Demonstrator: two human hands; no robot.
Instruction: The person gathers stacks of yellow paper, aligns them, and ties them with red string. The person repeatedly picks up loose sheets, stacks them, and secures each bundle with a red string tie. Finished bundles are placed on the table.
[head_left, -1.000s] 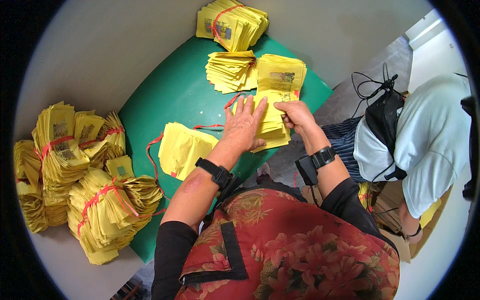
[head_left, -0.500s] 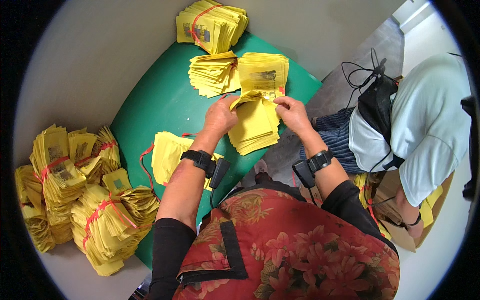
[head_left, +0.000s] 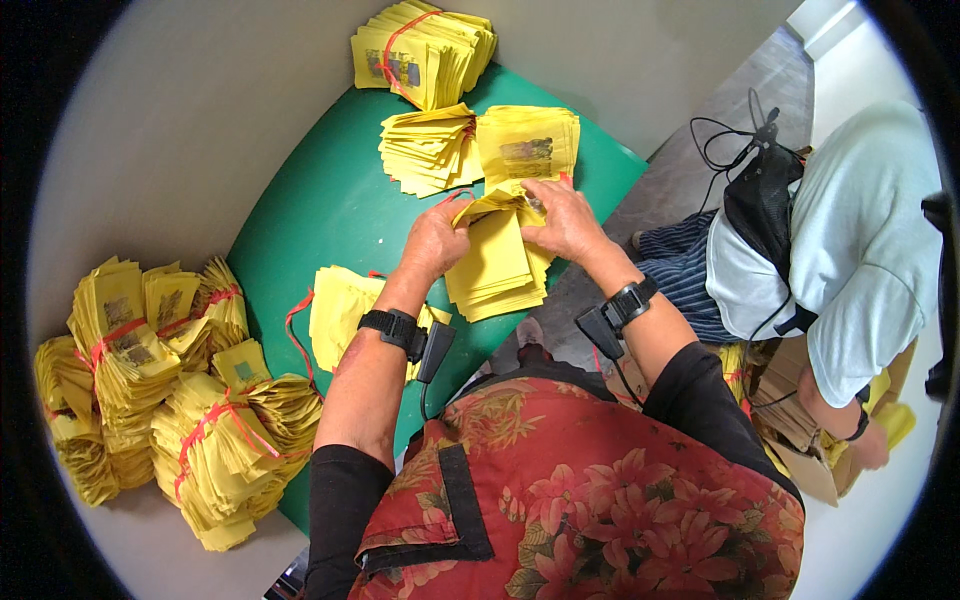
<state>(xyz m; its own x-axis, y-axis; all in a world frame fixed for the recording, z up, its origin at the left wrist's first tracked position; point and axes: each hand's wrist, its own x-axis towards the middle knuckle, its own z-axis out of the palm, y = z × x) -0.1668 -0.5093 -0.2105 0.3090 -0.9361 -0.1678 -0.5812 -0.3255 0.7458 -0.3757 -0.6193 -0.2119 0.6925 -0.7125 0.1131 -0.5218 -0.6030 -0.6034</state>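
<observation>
My left hand [head_left: 437,240] is closed, pinching the upper left edge of some bent yellow papers [head_left: 490,205]. My right hand [head_left: 568,222] has its thumb and fingers on the right side of the same papers, closed on them. Below both hands a stack of plain yellow papers [head_left: 490,265] lies loosely spread at the table's near edge. Just beyond the hands is a stack of printed yellow papers [head_left: 528,130], and a fanned stack [head_left: 422,150] lies to its left. Another yellow stack [head_left: 338,305] rests partly behind my left forearm, with a red tie [head_left: 297,325] beside it.
The green table [head_left: 310,220] meets a grey wall. At its far end sits a yellow bundle [head_left: 430,50] tied in red. Several tied bundles [head_left: 210,465] are piled at the left. On the right, a person in a light shirt [head_left: 860,230] reaches over a cardboard box [head_left: 800,465].
My right hand has moved left and turned inward over the papers. The loose stack has shifted slightly left and down. The co-worker's hand has moved rightward at the box with something yellow.
</observation>
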